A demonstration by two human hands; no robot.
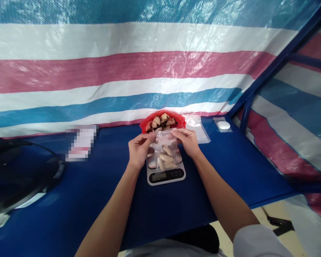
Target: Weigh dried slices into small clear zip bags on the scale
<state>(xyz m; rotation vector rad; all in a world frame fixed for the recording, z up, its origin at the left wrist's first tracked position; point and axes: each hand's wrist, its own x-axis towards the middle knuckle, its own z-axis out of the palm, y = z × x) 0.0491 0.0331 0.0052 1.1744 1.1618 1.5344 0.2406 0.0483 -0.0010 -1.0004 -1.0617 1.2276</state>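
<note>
A clear plastic zip bag (164, 142) hangs upright between my two hands, in front of and over a small kitchen scale (152, 181). My left hand (139, 148) pinches the bag's upper left corner. At the upper right corner, my right hand (187, 141) grips it the same way. Several pale, wedge-shaped pieces (168, 160) lie in the bottom of the bag. Whether the bag rests on the scale's plate I cannot tell. The scale's dark display shows no readable figure. Just behind the hands sits a red plastic bag (180, 119) holding brown-and-cream chunks (157, 122).
Flat clear bags (199, 130) lie right of the red bag. Farther right is a white oval object (223, 125) on a small clear packet. A blurred-out card (81, 142) and a black round object (24, 171) occupy the left of the blue table (101, 200). Striped sheeting (123, 67) rises behind.
</note>
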